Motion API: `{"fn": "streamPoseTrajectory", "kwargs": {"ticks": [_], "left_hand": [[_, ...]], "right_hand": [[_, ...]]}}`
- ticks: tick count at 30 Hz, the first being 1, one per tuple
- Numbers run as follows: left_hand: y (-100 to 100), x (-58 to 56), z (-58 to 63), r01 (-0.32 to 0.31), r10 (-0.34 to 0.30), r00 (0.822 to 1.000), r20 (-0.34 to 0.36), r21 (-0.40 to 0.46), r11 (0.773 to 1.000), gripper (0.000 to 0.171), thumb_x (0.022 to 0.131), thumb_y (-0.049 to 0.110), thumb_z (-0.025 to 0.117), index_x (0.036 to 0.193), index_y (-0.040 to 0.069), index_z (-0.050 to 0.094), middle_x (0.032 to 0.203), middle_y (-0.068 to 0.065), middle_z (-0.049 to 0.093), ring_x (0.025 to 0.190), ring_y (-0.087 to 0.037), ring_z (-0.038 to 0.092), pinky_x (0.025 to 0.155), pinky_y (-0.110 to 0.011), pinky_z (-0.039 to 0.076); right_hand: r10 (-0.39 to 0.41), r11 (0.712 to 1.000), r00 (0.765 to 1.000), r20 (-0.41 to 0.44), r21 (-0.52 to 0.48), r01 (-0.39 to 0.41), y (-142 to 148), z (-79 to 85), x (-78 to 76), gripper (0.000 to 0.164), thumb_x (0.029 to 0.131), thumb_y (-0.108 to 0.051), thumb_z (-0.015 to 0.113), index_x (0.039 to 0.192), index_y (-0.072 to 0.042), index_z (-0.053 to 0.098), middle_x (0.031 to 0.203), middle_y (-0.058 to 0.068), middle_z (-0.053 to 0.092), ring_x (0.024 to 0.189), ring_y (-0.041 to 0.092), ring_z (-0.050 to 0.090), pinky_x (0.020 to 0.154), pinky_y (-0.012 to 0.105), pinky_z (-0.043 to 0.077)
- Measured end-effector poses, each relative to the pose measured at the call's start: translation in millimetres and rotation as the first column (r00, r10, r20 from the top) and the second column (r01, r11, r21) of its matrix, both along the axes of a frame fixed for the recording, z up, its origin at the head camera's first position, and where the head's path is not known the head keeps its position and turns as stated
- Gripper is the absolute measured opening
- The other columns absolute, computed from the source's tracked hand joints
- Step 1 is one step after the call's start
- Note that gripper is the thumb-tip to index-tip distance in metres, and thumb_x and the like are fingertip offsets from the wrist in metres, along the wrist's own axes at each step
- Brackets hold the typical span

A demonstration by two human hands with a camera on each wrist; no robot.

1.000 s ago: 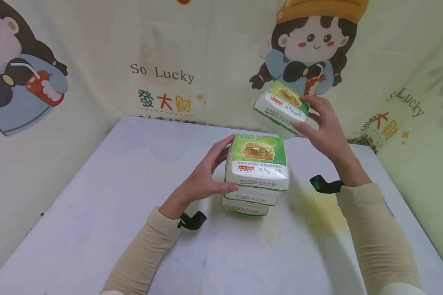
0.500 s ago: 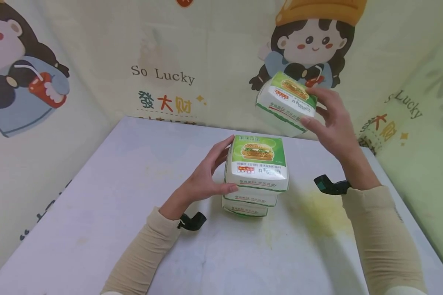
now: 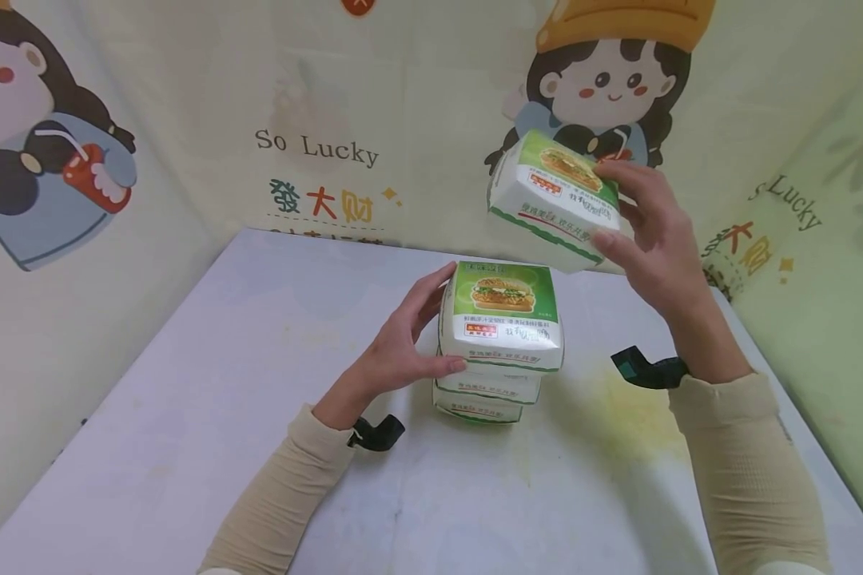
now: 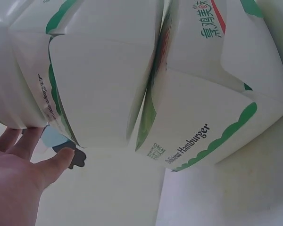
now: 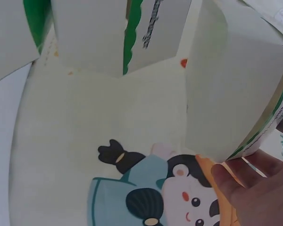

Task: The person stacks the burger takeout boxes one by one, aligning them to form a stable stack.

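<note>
Three hamburger boxes stand stacked on the white table (image 3: 316, 343). The top hamburger box (image 3: 505, 319) shows a green lid with a burger picture and juts forward over the lower boxes (image 3: 485, 407). My left hand (image 3: 391, 355) holds that top box at its left side, thumb on the front edge. Above and behind the stack, my right hand (image 3: 658, 247) grips another hamburger box (image 3: 557, 196) by its right side, tilted and apart from the stack. In the right wrist view, the fingers (image 5: 254, 172) pinch the edge of this raised box (image 5: 236, 89).
A printed cloth (image 3: 316, 72) with cartoon figures and lettering hangs behind the table and along both sides. Black camera mounts sit on the left wrist (image 3: 377, 433) and right wrist (image 3: 647, 369). A yellowish stain (image 3: 633, 407) marks the table to the right.
My right hand has risen and shifted right with its hamburger box, which now tilts more. The left hand and the stack have stayed almost still.
</note>
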State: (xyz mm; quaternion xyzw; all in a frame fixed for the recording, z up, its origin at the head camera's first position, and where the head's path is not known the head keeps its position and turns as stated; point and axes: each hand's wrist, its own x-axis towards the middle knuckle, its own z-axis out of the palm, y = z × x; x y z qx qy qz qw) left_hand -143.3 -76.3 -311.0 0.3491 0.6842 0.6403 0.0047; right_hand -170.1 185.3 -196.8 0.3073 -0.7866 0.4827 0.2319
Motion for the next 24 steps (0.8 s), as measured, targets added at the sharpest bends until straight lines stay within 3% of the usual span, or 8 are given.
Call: {"fn": "streamPoseTrajectory", "kwargs": {"ticks": [17, 24], "left_hand": [[3.1, 0.0, -1.2, 0.021, -0.023, 0.997, 0.074, 0.036, 0.999, 0.093, 0.072, 0.018, 0.071, 0.144, 0.014, 0.013, 0.148, 0.005, 0.017, 0.135, -0.018, 0.024, 0.11, -0.041, 0.02], [2.8, -0.5, -0.8, 0.05, -0.053, 0.997, 0.052, 0.05, 0.998, 0.091, 0.073, 0.023, 0.071, 0.143, 0.019, 0.014, 0.147, 0.004, 0.02, 0.135, -0.018, 0.023, 0.11, -0.041, 0.021]], "right_hand": [[0.109, 0.99, 0.994, -0.011, 0.094, -0.108, -9.6, 8.7, 26.3, 0.054, 0.073, -0.005, 0.057, 0.125, 0.0, 0.048, 0.131, 0.014, 0.039, 0.121, 0.026, 0.032, 0.1, 0.03, 0.038], [0.131, 0.974, 0.991, -0.006, 0.186, -0.128, -8.7, 6.5, 31.8, 0.055, 0.072, -0.009, 0.059, 0.126, -0.006, 0.049, 0.133, 0.01, 0.038, 0.123, 0.024, 0.031, 0.097, 0.025, 0.039]]}}
